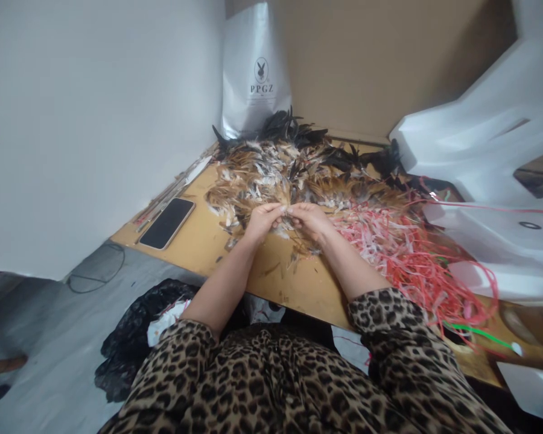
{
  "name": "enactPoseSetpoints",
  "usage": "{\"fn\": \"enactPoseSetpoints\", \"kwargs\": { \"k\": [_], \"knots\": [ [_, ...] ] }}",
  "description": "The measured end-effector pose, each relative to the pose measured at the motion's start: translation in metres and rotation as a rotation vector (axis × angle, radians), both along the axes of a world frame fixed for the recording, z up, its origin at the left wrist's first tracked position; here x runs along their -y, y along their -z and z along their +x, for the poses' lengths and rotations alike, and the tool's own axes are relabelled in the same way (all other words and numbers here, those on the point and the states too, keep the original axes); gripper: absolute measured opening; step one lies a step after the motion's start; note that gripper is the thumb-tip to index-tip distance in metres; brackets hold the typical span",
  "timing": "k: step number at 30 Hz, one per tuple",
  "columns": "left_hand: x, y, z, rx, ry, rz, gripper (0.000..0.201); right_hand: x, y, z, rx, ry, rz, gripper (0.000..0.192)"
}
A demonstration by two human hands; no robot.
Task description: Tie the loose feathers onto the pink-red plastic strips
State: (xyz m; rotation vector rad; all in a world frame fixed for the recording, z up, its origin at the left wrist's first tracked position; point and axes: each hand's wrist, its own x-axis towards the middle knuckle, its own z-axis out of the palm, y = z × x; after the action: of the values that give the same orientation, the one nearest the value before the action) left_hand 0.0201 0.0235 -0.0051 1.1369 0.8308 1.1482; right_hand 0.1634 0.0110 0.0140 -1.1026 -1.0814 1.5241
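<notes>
Brown feathers [281,196] between left fingers [271,208] and right fingers [299,210], above yellow tabletop [203,235]

A tan feather tuft [282,194] fans outward, pinched at its base, before a broad, tangled heap of brown, white and black feathers [257,166] spread across the worktop [199,241].

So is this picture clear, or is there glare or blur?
Head view: soft light, with a sheen on the bag and a dark shadow on the wall. Head view: the white casing looks stretched and smeared at right. Head view: feathers look soft; detail where the left hand and right hand meet is too blurred to read.
</notes>
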Motion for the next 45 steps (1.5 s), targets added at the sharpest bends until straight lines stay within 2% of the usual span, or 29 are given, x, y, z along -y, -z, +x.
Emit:
{"fn": "enactPoseSetpoints", "kwargs": {
  "k": [6,10,22,29,34,38,40,45],
  "knots": [
    [-0.002,0.004,0.000,-0.014,-0.029,-0.031,0.032,0.002,0.001,-0.002,0.206,0.068,0.072,0.030],
    [-0.002,0.003,-0.001,0.008,0.007,-0.049,0.030,0.003,-0.001,-0.002,0.260,0.066,0.055,0.031],
    [-0.003,-0.002,-0.005,0.187,0.094,-0.180,0.029,0.003,-0.003,-0.003,0.163,-0.056,0.042,0.030],
    [-0.003,-0.002,-0.004,0.188,0.113,-0.185,0.026,0.007,-0.003,-0.006,0.178,-0.072,0.088,0.027],
    [0.002,-0.007,-0.004,0.191,0.178,-0.144,0.024,0.006,-0.003,-0.005,0.139,-0.044,0.118,0.027],
    [0.002,-0.007,-0.004,0.140,0.135,-0.130,0.027,0.005,-0.004,-0.004,0.167,-0.025,0.115,0.029],
    [0.002,-0.006,-0.004,0.118,0.128,-0.125,0.028,0.005,-0.005,-0.003,0.199,-0.042,0.104,0.029],
    [0.001,-0.005,-0.006,0.132,0.206,-0.133,0.027,0.007,-0.008,0.000,0.267,-0.133,0.105,0.031]
  ]
}}
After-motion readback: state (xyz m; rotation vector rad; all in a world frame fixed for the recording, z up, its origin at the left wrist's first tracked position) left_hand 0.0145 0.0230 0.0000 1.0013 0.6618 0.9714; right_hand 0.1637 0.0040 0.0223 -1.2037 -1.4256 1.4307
